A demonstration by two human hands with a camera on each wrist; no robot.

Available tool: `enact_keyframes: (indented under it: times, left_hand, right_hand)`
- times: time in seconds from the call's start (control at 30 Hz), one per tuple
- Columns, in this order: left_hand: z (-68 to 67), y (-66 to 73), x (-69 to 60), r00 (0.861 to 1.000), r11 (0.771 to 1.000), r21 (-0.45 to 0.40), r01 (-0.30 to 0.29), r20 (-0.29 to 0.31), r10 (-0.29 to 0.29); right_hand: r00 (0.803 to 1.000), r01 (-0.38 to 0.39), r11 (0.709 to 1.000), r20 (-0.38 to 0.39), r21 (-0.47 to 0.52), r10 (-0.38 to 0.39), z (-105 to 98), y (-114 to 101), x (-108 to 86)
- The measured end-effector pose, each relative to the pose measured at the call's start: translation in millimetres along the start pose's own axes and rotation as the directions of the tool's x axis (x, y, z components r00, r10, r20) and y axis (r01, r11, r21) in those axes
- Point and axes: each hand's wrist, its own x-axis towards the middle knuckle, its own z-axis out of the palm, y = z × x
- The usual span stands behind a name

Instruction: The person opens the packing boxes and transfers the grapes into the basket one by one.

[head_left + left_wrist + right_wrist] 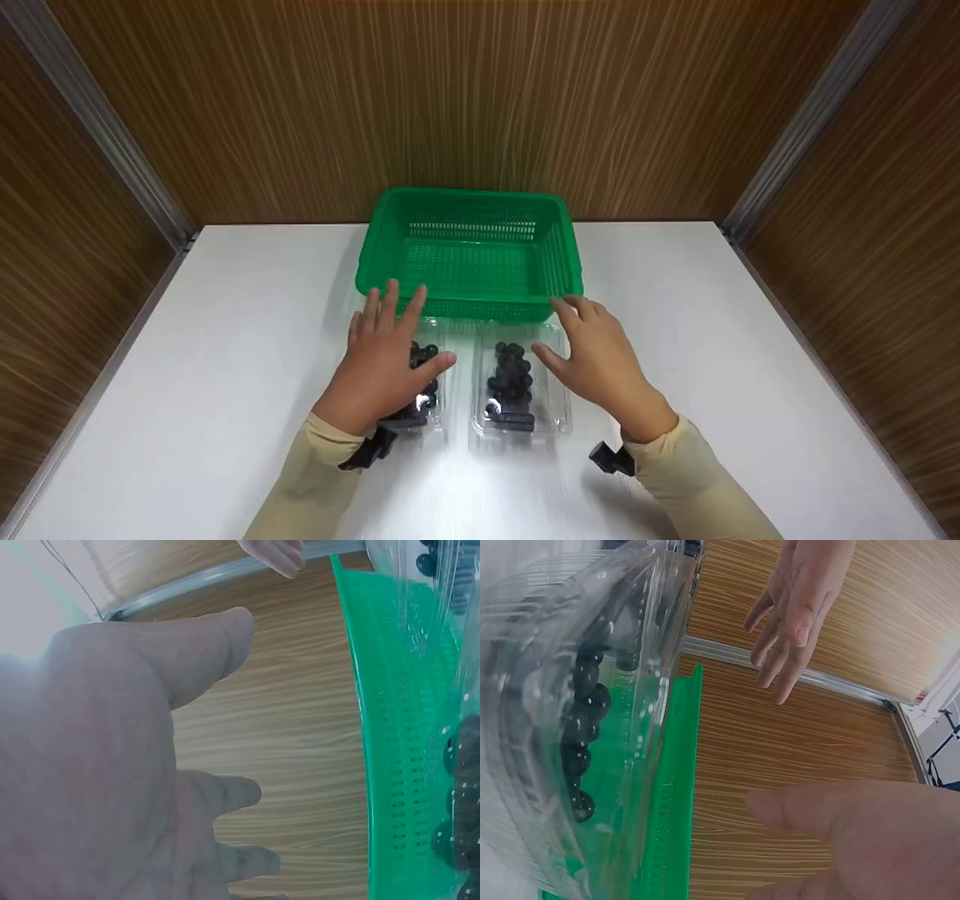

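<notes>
Just behind basket (487, 308), seemingly wooden wall (480, 97)

Left box (441, 409) beside right box (551, 397), both before basket (472, 298), grapes (511, 375) apparently in each.

walls (480, 97): brown wood-grain | corner strips (101, 120): grey metal | tabletop (712, 315): white

In the head view, glare pools on the near part of the white table (457, 487), a soft shadow falls beside the right sleeve (701, 480), and the walls (480, 97) look dimmer. The left wrist view is hazy, flaring white at its left edge. Glints streak the plastic box (525, 757) in the right wrist view.
</notes>
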Motion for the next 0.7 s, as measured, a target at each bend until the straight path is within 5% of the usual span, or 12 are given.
enact_keyframes:
  times: [0.4,0.7]
  left_hand:
    - [27.2,21.6,-0.8,0.993,0.993,0.064,-0.103,0.059,0.100]
    - [48.1,32.9,-3.3,0.955,0.969,0.017,-0.248,0.175,0.241]
  right_hand:
    - [0.995,-0.062,0.998,0.076,-0.005,0.062,8,4,1.4]
    - [0.982,-0.092,0.996,0.164,-0.005,0.092,15,7,2.8]
